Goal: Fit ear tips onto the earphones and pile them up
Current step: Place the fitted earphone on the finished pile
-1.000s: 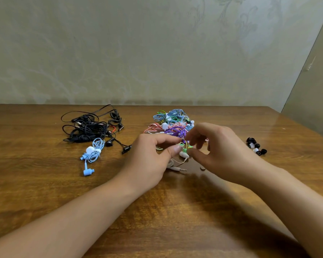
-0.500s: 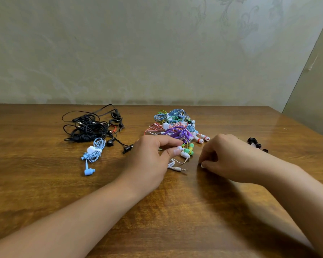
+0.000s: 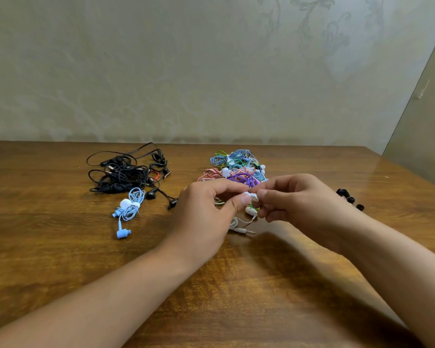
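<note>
1. Setting: pale patterned wall behind; glossy brown wooden table (image 3: 60, 247) bearing all items.
2. Left hand (image 3: 206, 217): thumb and forefinger curled and clamped on a small white earbud (image 3: 252, 197), held just above the table in front of the multicoloured heap of coiled earphones (image 3: 236, 169).
3. Right hand (image 3: 294, 199): fingertips pinched together against that earbud's end; whether a tip sits between them cannot be told.
4. Trailing parts: thin white cable and silver jack plug (image 3: 245, 231) lying on the wood below the hands.
5. Other stock: tangle of black earphones (image 3: 126, 174) far left; a bundled light-blue earphone (image 3: 129, 207) beside it; loose black ear tips (image 3: 349, 198) behind the right wrist.
6. Handling, judged: earbud light, smooth and apt to slip; tip soft and stretchy; best held by the hard shell, not the thin cable.
7. Change from half a second ago: right hand, then low by the table, has risen to meet the left.
</note>
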